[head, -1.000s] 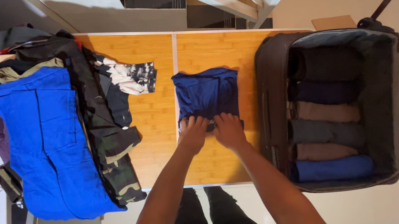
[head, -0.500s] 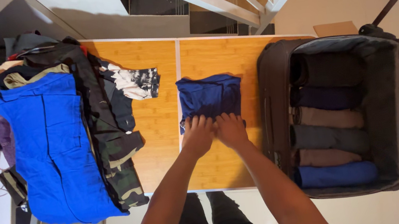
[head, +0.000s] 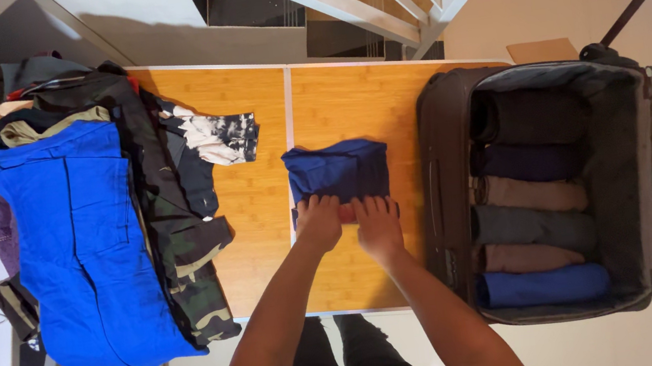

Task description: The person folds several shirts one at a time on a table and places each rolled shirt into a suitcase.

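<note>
A dark blue garment (head: 337,171) is pressed at its near edge by both hands on the wooden bench (head: 255,217).

From the head view, the left hand (head: 318,222) and the right hand (head: 378,222) are laid side by side on the garment's near, rolled edge, the fingers curled over the fabric and gripping it. The garment is found at the bench's middle, between a pile of clothes (head: 95,213) topped by a bright blue piece (head: 75,250) on the left and an open dark suitcase (head: 549,187) on the right. Inside the suitcase, rolled clothes (head: 537,222) are seen packed in a row, a blue one nearest.
</note>
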